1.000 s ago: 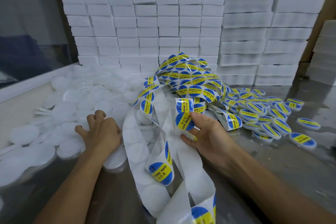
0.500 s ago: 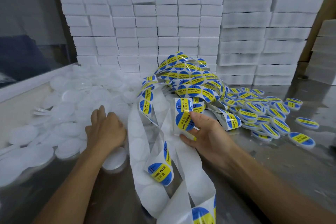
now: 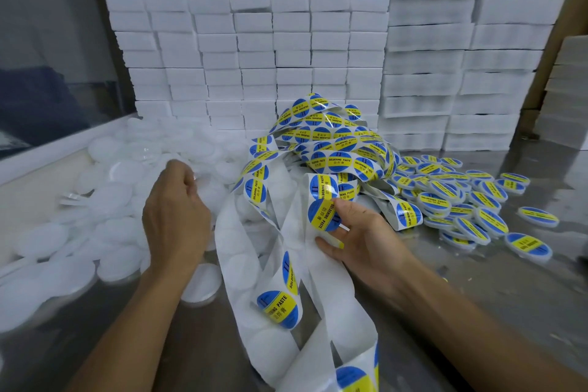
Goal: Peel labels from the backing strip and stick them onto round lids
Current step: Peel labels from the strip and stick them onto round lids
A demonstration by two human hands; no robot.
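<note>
— What changed since a second ago?
— The left hand lifted off the pile of white lids, fingers curled; whether it grips one, I cannot tell.
— And the right hand?
— Still pinching the backing strip, thumb on a blue-yellow label.

Dim, cool overhead light; soft shadows under both arms. Glare on the glossy labels and steel table (right side worst). White lids blown out, mushy. Wide-angle bending at edges, near corners blurred.
</note>
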